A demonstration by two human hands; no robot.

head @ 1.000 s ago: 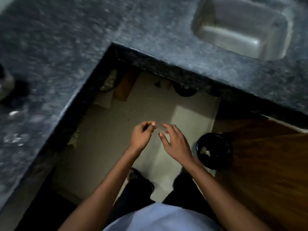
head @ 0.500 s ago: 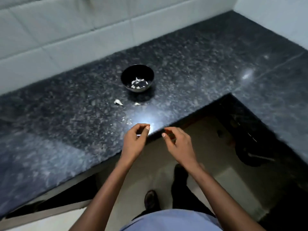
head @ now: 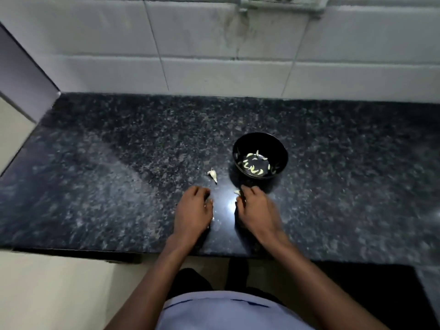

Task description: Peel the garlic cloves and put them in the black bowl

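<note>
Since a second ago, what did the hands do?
Both hands came down from the air onto the countertop. The left hand rests with fingers curled under; the right hand now touches a small white garlic piece near the black bowl. The bowl still holds peeled cloves, and a garlic piece still lies beside it.

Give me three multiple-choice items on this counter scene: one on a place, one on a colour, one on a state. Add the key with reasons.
1. Where does the loose garlic clove lie?
A. in the sink
B. on the counter, left of the bowl
C. on the floor

2. What colour is the bowl?
A. black
B. white
C. red

3. What is in the bowl?
A. nothing
B. water
C. pale peeled cloves

Key: 1 B, the clove sits on the counter beside the bowl, beyond the left hand. 2 A, its wall and rim are black. 3 C, peeled cloves lie on its bottom.
</note>
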